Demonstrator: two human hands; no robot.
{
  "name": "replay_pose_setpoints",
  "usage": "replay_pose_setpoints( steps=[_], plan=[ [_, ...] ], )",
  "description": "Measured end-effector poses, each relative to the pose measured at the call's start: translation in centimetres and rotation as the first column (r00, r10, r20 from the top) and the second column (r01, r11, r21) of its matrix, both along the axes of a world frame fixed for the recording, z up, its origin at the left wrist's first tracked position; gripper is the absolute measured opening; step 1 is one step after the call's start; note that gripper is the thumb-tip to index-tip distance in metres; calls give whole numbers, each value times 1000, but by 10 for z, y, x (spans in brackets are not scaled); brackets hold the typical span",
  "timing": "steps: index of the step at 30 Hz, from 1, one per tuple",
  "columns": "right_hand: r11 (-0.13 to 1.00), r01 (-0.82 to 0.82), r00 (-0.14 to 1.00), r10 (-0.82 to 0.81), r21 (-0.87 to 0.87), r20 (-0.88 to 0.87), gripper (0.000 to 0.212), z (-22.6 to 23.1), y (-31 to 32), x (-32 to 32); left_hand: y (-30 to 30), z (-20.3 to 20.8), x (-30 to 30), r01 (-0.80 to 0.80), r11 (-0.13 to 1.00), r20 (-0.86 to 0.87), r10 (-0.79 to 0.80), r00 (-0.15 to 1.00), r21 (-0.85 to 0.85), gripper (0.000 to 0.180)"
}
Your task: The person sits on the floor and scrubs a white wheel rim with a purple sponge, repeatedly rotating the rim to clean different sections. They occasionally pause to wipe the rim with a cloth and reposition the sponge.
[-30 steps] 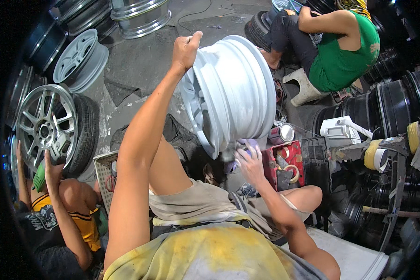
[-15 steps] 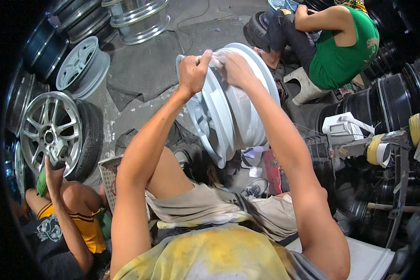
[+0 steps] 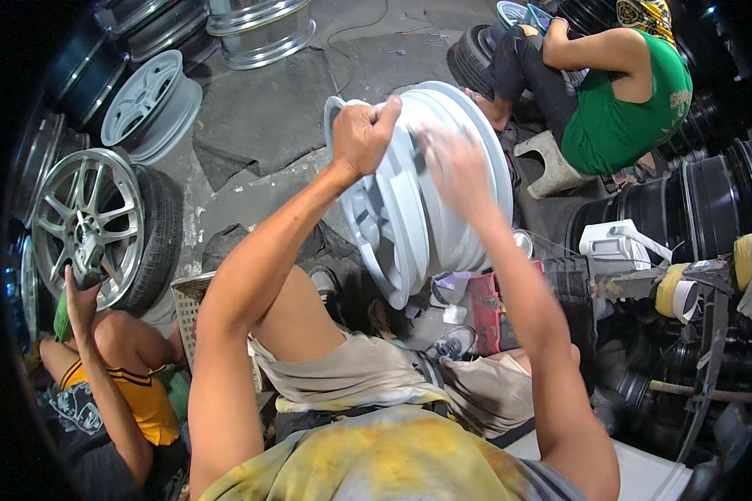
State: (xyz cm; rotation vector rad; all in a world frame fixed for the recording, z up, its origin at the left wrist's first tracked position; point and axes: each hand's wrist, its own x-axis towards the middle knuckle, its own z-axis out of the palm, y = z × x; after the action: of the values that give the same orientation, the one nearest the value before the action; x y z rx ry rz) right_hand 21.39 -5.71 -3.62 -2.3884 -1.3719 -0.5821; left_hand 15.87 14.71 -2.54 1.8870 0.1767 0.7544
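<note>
A pale grey wheel rim (image 3: pixel 449 240) stands tilted on its edge between my knees, spokes toward the left and barrel toward the right. My left hand (image 3: pixel 364 138) is closed on the top of its spoked side, thumb pointing up. Over the upper barrel, my right hand (image 3: pixel 458 171) is smeared by motion. Its fingers are too blurred to show whether something is between them and the rim.
On the left, a person's hand holds a tool against a silver spoked wheel (image 3: pixel 88 230). Another person in green sits on a stool (image 3: pixel 547 167) at the far right. A red box (image 3: pixel 486 302), white container (image 3: pixel 618 246) and stacked black rims (image 3: pixel 701 196) stand nearby.
My right hand has moved down and right along the barrel and is now blurred. My left hand keeps its hold on the rim. The whole view has shifted slightly.
</note>
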Motion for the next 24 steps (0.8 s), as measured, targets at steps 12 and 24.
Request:
replay_pose_setpoints(
  steps=[12,24],
  plan=[
    [987,161,984,-162,19,67,37,-7,-75,-69,1,6,-2,-18,1000,-6,18,1000,11,57],
    [991,102,986,-90,-81,142,34,23,12,5,-4,1,-17,-4,997,119,-5,993,72,54]
  ],
)
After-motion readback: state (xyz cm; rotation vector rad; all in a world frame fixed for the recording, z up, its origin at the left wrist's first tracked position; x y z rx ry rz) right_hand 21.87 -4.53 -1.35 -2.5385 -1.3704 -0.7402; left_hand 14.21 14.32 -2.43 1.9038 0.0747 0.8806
